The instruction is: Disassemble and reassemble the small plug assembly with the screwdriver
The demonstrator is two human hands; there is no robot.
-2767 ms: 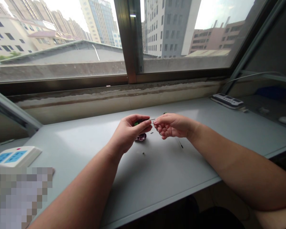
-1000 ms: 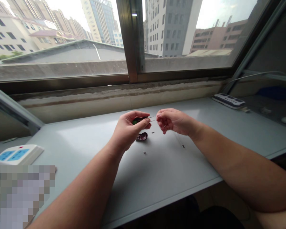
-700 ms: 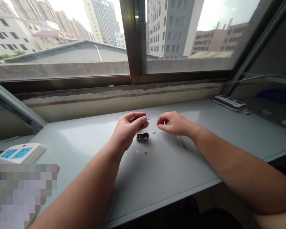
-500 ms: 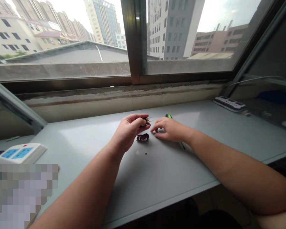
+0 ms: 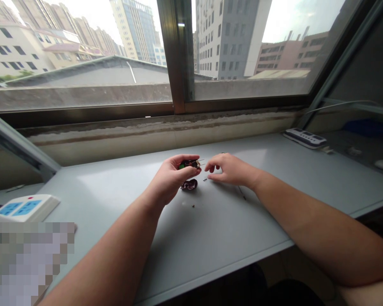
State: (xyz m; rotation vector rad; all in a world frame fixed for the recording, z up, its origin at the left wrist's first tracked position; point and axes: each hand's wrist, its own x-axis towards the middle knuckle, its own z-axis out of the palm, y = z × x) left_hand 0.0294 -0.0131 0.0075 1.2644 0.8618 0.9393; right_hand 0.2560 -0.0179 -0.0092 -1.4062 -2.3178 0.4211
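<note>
My left hand [image 5: 175, 174] is closed round a small dark device [image 5: 190, 164] with a green part and two thin metal pins pointing right. Below its fingers a dark maroon shell piece [image 5: 189, 184] lies on the grey table [image 5: 115, 204]. My right hand [image 5: 225, 169] hovers low over the table with bent, parted fingers and nothing visible between them. Just left of its fingertips lies a small silvery piece [image 5: 204, 179]. Nearer the front is a tiny round metal bit [image 5: 193, 206]. A thin dark shaft [image 5: 242, 193] shows below my right hand, the rest hidden.
A white power strip with blue sockets [image 5: 28, 207] stands at the left. Another power strip [image 5: 304, 138] lies at the back right, with a white cable behind it. The window frame [image 5: 175, 63] rises beyond the table's back edge.
The device in my left hand has turned and shows more of its green part. My right hand has shifted slightly, uncovering the silvery piece and covering the green handle behind it.
</note>
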